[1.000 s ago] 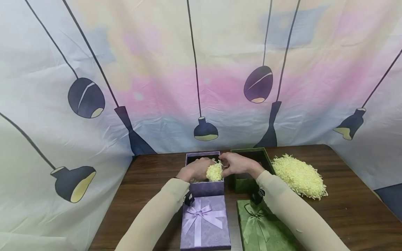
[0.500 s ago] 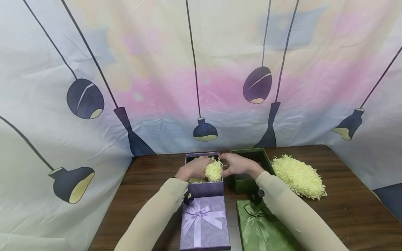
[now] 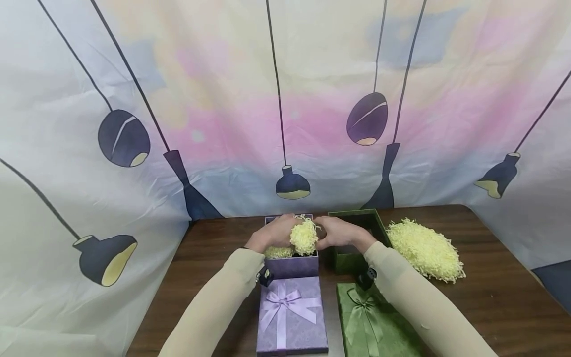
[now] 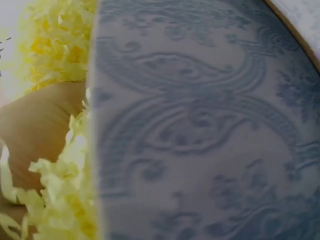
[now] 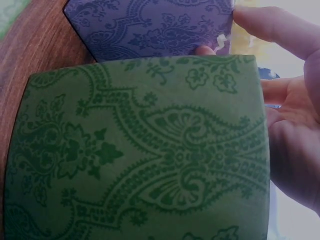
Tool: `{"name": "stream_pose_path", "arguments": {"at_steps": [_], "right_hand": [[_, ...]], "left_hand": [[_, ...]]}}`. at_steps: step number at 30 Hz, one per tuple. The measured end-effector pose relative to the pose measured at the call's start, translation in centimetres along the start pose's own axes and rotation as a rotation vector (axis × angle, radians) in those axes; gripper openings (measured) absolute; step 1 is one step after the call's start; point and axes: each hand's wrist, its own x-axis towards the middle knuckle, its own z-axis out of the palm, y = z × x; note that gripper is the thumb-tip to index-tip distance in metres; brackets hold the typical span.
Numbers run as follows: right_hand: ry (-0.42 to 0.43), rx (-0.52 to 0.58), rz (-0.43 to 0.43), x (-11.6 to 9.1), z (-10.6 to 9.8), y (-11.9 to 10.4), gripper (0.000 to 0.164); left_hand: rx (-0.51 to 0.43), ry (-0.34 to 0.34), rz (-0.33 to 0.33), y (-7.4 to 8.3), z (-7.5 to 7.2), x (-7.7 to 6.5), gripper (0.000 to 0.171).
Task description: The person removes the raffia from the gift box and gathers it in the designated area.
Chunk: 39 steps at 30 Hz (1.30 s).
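Observation:
My left hand (image 3: 277, 232) grips a clump of pale yellow shredded paper (image 3: 305, 237) over the open purple box (image 3: 292, 268); its fingertips are hidden behind the clump. More shredded paper (image 3: 279, 252) lies inside the box, below the left hand. In the left wrist view, yellow strands (image 4: 62, 200) show on both sides of the hand, beside the patterned box wall (image 4: 200, 105). At the box's right rim, my right hand (image 3: 336, 232) holds the wall. The right wrist view has its thumb (image 5: 267, 25) at the box edge and a fingertip on the outer wall.
An open green box (image 3: 350, 263) stands just right of the purple one, under the right wrist. In front lie a purple lid (image 3: 294, 332) and a green lid (image 3: 388, 327), both with bows. A heap of yellow shredded paper (image 3: 426, 250) sits at the right on the wooden table (image 3: 495, 277).
My left hand has risen a little with the clump of shredded paper, uncovering more paper in the purple box. The right hand has stayed at the rim.

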Motion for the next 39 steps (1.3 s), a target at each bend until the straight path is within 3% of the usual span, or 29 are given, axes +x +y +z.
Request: {"name": "stream_pose_path", "arguments": {"at_steps": [8, 15, 18, 26, 39], "right_hand": [[-0.025, 0.027, -0.064, 0.1, 0.1, 0.0, 0.046], [-0.044, 0.080, -0.033, -0.2, 0.0, 0.0, 0.070], [-0.036, 0.078, -0.018, -0.2, 0.0, 0.1, 0.070], [0.015, -0.074, 0.040, -0.1, -0.3, -0.2, 0.075], [-0.025, -0.011, 0.049, -0.2, -0.3, -0.2, 0.078]], "left_hand": [[-0.014, 0.055, 0.020, 0.0, -1.4, -0.7, 0.042], [-0.047, 0.094, 0.031, 0.0, -2.4, -1.2, 0.044], [-0.048, 0.092, 0.025, 0.1, -3.0, -1.3, 0.048], [-0.050, 0.095, -0.022, 0.4, -4.5, -2.2, 0.073], [-0.023, 0.080, -0.109, 0.7, -6.2, -3.7, 0.086]]}}
